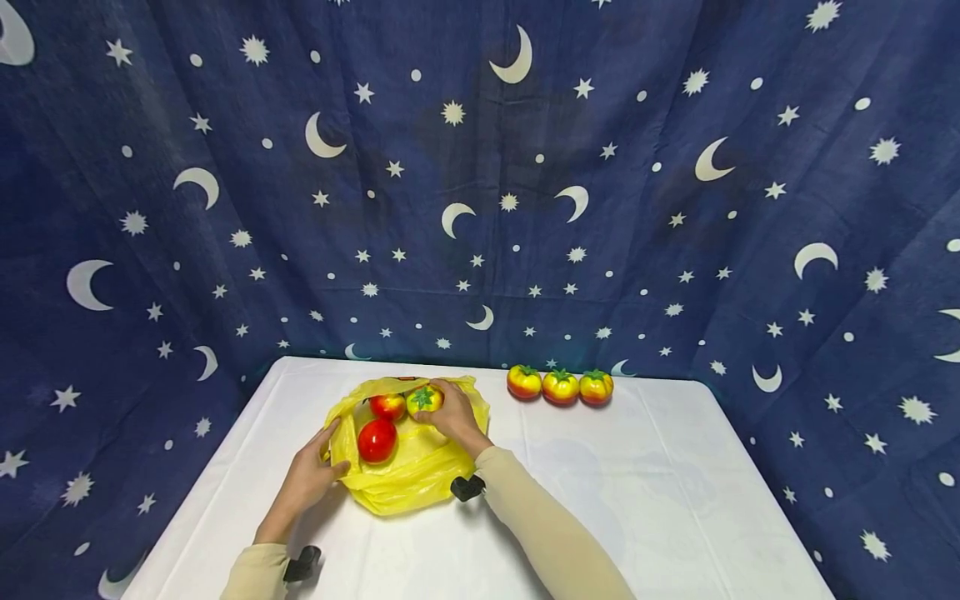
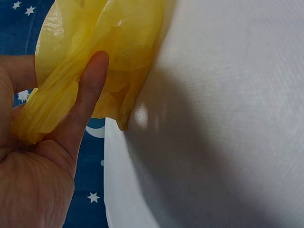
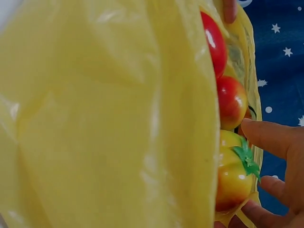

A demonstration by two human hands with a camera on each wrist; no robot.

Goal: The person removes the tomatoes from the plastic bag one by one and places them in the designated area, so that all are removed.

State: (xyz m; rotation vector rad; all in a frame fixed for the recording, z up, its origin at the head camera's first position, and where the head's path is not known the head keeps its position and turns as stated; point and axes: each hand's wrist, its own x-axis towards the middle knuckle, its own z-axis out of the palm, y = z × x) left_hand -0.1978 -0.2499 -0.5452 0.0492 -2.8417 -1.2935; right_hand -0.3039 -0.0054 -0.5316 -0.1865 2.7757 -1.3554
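A yellow plastic bag (image 1: 405,487) lies with its mouth spread wide on the table. My left hand (image 1: 311,471) holds the bag's left edge, the gathered plastic between thumb and fingers in the left wrist view. Inside sit a red tomato (image 1: 377,441) and a red-yellow tomato (image 1: 387,407). At the bag's far right, my right hand (image 1: 453,414) grips a yellow-red tomato (image 1: 425,401) with a green leafy top. The right wrist view shows fingers around this tomato (image 3: 232,183), beside the other two; the bag's wall hides their left sides.
Three more yellow-red tomatoes with green tops stand in a row at the table's back edge: left (image 1: 524,382), middle (image 1: 560,387) and right (image 1: 596,387). A white cloth (image 1: 675,500) covers the table. Behind hangs a dark blue curtain (image 1: 480,150) with moons and stars.
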